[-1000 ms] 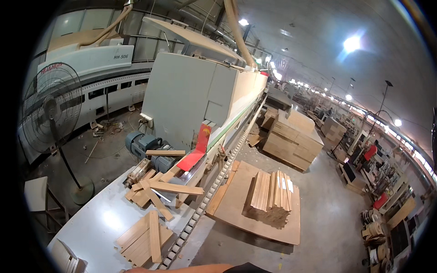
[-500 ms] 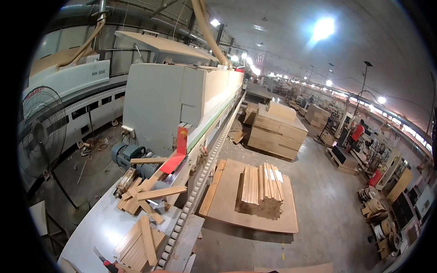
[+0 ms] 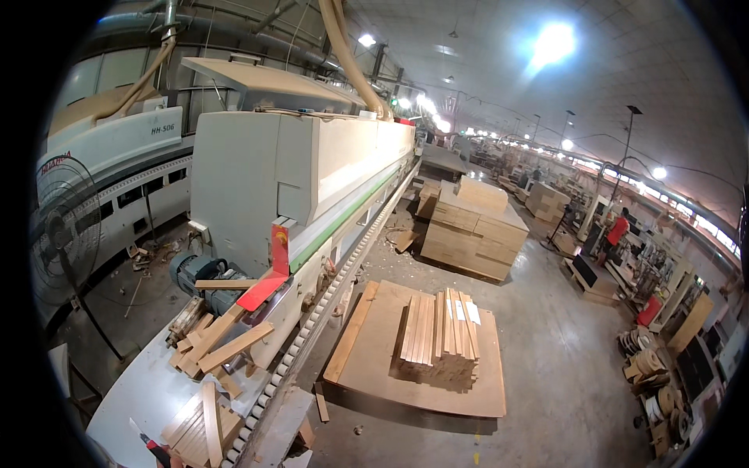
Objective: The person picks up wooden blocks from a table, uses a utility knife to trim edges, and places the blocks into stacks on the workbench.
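Neither hand is in view, grip unknowable, as offcut strips [image 3: 222,351] litter the long machine's [image 3: 312,179] near-left bed, best lifted singly.

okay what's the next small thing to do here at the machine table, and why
Probably reach down for the short wooden strips at the near end of the machine table. No hand shows in view, and those loose pieces lie closest, beside the roller track.

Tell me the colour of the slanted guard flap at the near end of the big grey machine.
Red; the guard flap shows best in the head view.
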Demonstrator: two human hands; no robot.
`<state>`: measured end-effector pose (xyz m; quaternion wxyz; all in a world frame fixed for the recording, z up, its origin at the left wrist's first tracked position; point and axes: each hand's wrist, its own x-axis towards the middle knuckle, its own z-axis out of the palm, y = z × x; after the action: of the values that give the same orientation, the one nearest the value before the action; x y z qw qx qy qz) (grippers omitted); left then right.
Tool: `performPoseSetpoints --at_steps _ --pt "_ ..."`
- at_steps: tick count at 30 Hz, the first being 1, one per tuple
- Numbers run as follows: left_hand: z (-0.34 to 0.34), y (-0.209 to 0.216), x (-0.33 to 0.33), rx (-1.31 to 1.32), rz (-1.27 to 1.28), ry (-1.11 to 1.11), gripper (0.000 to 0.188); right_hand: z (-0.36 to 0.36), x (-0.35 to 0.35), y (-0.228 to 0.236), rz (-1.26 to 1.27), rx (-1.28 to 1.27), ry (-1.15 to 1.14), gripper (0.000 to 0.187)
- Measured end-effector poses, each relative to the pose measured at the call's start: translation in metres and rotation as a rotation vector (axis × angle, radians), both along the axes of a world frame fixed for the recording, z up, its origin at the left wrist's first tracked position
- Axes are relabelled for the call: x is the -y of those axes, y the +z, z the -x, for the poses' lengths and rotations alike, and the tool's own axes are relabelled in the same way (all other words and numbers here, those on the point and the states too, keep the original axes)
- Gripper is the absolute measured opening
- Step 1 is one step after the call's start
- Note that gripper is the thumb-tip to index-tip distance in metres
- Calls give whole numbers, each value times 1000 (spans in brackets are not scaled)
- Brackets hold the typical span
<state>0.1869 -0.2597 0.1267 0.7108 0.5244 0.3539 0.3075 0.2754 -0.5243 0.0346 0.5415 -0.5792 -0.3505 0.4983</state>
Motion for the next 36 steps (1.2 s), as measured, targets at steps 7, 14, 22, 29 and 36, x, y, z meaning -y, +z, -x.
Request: performPoseSetpoints --at_steps 7,14,22,29,36 --pt "-19 44 67 -608 -220 -29 46 -16 53 -9 44 42 9 49" --pt "-39 -14 93 -32 -129 -255 44 -30 40 18 -71 -91 -177 46" --pt "-48 -1 136 -235 -493 -503 38 -62 38 33 -175 5 -411 60" --pt "-37 33 137 -426 -420 -624 41 -108 91 70 112 428 -473 68" --pt "21 3 100 -475 -297 -581 35 -111 125 166 -355 547 -662 52"
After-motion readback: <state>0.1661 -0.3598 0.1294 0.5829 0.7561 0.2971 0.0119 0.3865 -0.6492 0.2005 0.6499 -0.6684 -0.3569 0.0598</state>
